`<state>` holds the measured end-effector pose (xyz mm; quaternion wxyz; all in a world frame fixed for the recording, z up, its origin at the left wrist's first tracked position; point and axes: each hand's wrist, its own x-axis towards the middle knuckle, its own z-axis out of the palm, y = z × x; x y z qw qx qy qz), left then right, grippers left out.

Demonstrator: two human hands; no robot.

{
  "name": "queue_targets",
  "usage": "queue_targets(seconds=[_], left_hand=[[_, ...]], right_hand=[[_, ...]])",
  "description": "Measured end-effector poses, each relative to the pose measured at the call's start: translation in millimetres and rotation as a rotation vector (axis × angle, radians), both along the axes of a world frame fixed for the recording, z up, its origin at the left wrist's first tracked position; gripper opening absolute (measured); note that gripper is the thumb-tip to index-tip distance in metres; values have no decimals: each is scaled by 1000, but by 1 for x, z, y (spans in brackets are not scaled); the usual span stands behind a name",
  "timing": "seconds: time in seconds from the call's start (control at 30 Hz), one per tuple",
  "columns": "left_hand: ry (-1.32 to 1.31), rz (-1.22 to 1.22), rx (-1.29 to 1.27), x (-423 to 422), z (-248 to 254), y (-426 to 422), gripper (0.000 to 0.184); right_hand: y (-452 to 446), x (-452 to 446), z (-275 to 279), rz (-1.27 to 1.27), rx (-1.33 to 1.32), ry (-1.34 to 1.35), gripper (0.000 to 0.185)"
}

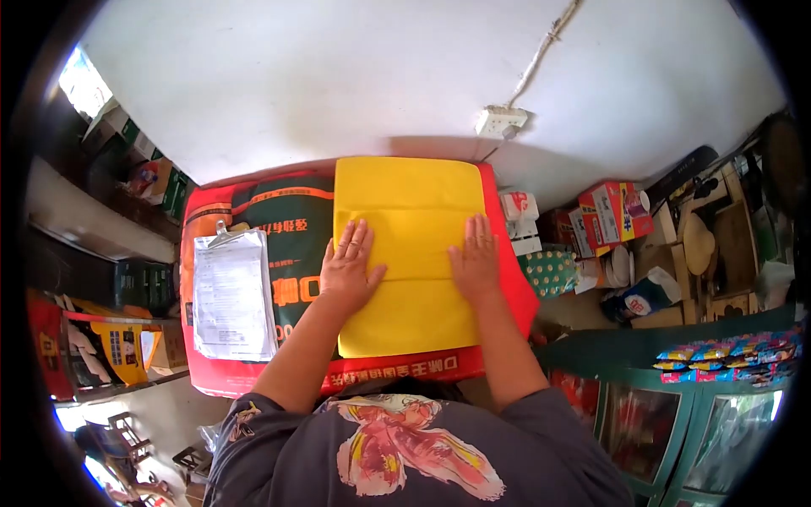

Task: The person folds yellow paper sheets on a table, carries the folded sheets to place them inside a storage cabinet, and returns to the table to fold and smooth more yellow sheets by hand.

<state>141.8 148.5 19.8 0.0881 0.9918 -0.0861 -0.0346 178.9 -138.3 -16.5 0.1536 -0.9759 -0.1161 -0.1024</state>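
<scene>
A yellow sheet (412, 317) with horizontal creases lies on a table with a red, green and orange printed cover (513, 304). My left hand (348, 266) rests flat on its left edge, fingers stretched out. Near the right edge, my right hand (476, 260) lies palm down on the sheet with its fingers extended. Neither hand holds anything. Left of the sheet, a clipboard with printed papers (232, 296) sits on the cover, its metal clip at the top.
Behind the table stands a white wall (338, 76) with a power socket (502, 122). Red boxes (614, 215) and a green dotted package (549, 272) are at the right, above a green cabinet (693, 397) with small colourful packets. Shelves with goods (127, 342) stand at the left.
</scene>
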Motion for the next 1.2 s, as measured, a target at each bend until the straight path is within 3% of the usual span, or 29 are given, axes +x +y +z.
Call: queue_targets(seconds=[0.23, 0.33, 0.4, 0.5, 0.57, 0.73, 0.87, 1.0, 1.07, 1.2], left_hand=[[21, -255, -146, -3, 11, 53, 91], [-45, -347, -387, -7, 15, 74, 72], [-133, -332, -412, -7, 6, 78, 65], [-247, -303, -486, -5, -3, 75, 56], [-278, -269, -540, -5, 0, 72, 54], [-157, -454, -560, -34, 17, 86, 50], [-256, -380, -430, -69, 29, 78, 44], [-322, -311, -452, -59, 4, 71, 44], [-309, -380, -426, -56, 1, 72, 46], [-248, -370, -454, -69, 7, 77, 47]], right_hand=[[-20, 3, 7, -62, -44, 112, 82], [-23, -16, 32, 23, -85, 84, 90], [-22, -31, 48, 95, -100, 71, 93], [-24, -40, 44, 205, 7, 119, 86], [-32, -35, 32, 227, 225, -47, 65], [-68, -30, 40, 267, 212, -150, 41], [-77, -65, 55, 378, 234, -32, 29], [-86, -92, 51, 379, 238, 4, 26], [-91, -100, 65, 426, 94, -44, 35], [-85, -105, 69, 408, 168, -76, 44]])
